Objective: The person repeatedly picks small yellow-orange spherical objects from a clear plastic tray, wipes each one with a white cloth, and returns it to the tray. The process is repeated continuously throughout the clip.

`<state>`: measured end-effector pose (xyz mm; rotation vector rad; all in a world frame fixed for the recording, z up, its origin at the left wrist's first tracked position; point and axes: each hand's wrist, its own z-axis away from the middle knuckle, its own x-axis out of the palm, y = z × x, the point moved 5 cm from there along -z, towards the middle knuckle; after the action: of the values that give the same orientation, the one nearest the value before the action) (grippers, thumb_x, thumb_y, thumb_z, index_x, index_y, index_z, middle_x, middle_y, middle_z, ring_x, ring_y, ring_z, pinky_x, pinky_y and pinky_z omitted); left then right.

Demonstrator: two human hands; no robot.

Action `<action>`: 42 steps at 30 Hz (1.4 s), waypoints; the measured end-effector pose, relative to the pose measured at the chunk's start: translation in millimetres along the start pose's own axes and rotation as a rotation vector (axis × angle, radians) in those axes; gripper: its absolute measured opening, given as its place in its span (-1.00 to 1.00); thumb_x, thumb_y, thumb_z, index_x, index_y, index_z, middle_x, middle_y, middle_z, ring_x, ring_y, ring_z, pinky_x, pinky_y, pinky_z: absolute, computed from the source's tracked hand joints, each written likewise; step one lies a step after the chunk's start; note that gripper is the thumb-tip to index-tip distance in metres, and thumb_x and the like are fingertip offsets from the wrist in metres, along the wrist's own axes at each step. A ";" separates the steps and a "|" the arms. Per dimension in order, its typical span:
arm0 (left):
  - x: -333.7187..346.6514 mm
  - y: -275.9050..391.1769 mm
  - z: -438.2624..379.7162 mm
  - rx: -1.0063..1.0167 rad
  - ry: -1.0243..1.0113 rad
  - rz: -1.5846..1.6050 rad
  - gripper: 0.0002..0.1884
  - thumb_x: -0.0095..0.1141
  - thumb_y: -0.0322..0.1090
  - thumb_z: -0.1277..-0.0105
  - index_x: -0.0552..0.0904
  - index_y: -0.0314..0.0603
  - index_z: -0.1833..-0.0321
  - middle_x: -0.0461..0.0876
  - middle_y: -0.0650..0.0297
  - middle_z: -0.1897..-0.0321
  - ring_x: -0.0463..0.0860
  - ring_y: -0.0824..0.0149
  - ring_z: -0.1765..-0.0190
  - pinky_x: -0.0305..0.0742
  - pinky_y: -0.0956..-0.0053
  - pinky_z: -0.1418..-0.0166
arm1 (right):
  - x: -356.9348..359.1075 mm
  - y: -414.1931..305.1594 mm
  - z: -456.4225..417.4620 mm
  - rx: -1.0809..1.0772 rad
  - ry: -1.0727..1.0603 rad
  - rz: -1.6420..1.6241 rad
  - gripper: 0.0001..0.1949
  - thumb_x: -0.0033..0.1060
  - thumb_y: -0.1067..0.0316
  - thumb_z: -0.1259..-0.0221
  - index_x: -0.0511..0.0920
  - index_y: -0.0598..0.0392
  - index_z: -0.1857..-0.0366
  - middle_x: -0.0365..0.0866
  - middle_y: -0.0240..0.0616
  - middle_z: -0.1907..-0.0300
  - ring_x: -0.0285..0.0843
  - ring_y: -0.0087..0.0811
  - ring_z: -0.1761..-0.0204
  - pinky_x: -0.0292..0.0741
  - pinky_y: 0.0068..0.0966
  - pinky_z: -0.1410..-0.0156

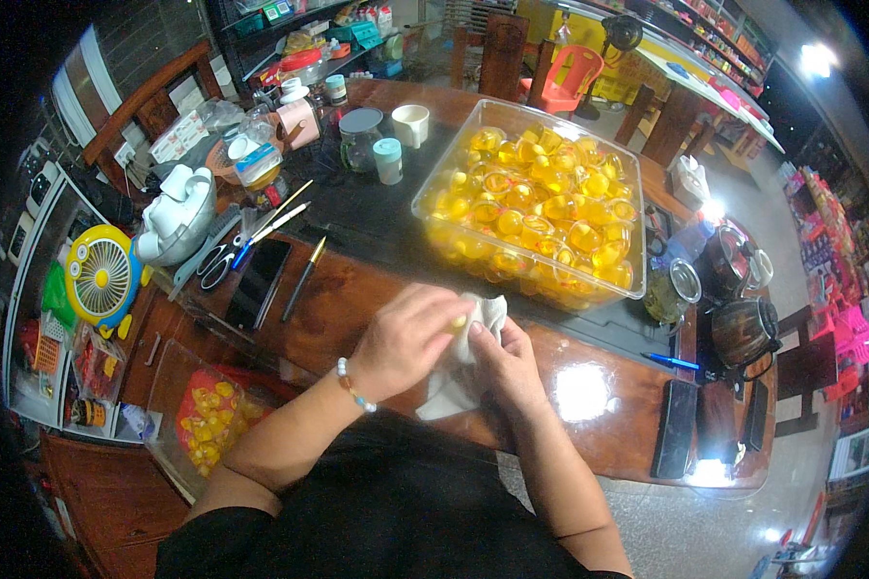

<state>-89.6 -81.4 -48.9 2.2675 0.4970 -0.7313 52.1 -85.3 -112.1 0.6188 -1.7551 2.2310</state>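
Near the front edge of the wooden table, my left hand pinches a small pale-yellow object, mostly hidden by the fingers. My right hand grips a white cloth right beside it, thumb on top. The cloth's lower part hangs between both wrists, over the table edge. Just beyond the hands stands a large clear plastic bin, filled with round transparent yellow capsules. Down to the left, a second clear bin holds a red lining and more small yellow pieces.
Left of the hands lie a black pen, a phone and scissors. A toy-like fan stands farther left. Cups and a lidded jar stand behind. On the right are a glass pitcher, a kettle and dark cases.
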 end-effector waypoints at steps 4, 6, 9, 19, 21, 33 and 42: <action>5.3 8.5 0.2 0.126 -0.075 -0.008 -0.71 0.32 -0.56 -0.10 0.73 -0.19 0.08 0.68 0.20 0.10 0.65 0.13 0.03 0.60 0.32 -0.09 | -15.3 11.1 -4.6 0.027 0.019 0.007 -0.81 0.10 0.25 -0.49 0.61 0.13 0.09 0.66 -0.39 0.20 0.57 -0.61 0.20 0.49 -0.61 0.10; 6.6 15.9 -1.3 0.193 -0.129 -0.001 -0.71 0.33 -0.54 -0.09 0.73 -0.19 0.08 0.68 0.21 0.10 0.65 0.13 0.03 0.61 0.31 -0.08 | -20.8 15.2 -8.6 0.022 0.061 -0.019 -0.82 0.11 0.24 -0.48 0.60 0.12 0.12 0.66 -0.40 0.23 0.58 -0.61 0.25 0.50 -0.62 0.14; 8.1 25.1 -2.8 0.260 -0.168 0.047 -0.70 0.34 -0.51 -0.07 0.73 -0.19 0.09 0.68 0.22 0.10 0.65 0.14 0.04 0.61 0.31 -0.08 | -26.9 18.8 -11.8 0.035 0.059 -0.045 -0.82 0.13 0.23 -0.48 0.61 0.10 0.15 0.66 -0.40 0.28 0.59 -0.60 0.30 0.50 -0.62 0.18; 9.6 -2.0 2.3 -0.065 -0.013 0.102 -0.67 0.37 -0.57 -0.05 0.73 -0.18 0.07 0.67 0.17 0.13 0.67 0.15 0.04 0.61 0.35 -0.07 | -14.8 13.3 -7.8 0.064 0.033 -0.066 -0.78 0.10 0.30 -0.46 0.54 0.14 -0.05 0.61 -0.32 0.17 0.56 -0.50 0.18 0.52 -0.50 0.08; 7.1 -10.8 0.2 -0.178 0.063 0.096 -0.66 0.38 -0.58 -0.06 0.73 -0.18 0.06 0.66 0.15 0.13 0.68 0.18 0.04 0.63 0.39 -0.05 | -7.4 6.2 -1.0 0.085 -0.056 0.123 -0.76 0.11 0.37 -0.44 0.53 0.13 -0.10 0.61 -0.32 0.15 0.56 -0.50 0.17 0.53 -0.50 0.04; 39.3 -33.6 14.7 -0.411 -0.029 0.444 -0.65 0.24 -0.58 -0.33 0.62 -0.37 -0.18 0.60 0.23 -0.04 0.66 0.47 0.03 0.66 0.60 0.01 | -9.6 10.3 -5.7 0.155 0.011 -0.224 -0.69 -0.03 0.18 -0.51 0.51 0.18 -0.08 0.64 -0.24 0.17 0.61 -0.41 0.24 0.54 -0.46 0.13; -57.4 -85.3 57.2 -0.560 0.292 0.422 -0.69 0.21 -0.49 -0.38 0.55 -0.23 -0.16 0.64 0.25 0.00 0.68 0.41 0.00 0.65 0.57 0.02 | -12.0 13.2 -5.7 0.251 0.019 -0.081 -0.78 0.07 0.15 -0.49 0.52 0.09 0.14 0.57 -0.33 0.40 0.53 -0.44 0.42 0.49 -0.43 0.31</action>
<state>-199.5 -71.7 -89.8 1.8527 0.2888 -0.0316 55.9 -82.2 -130.2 0.7028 -1.4253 2.4104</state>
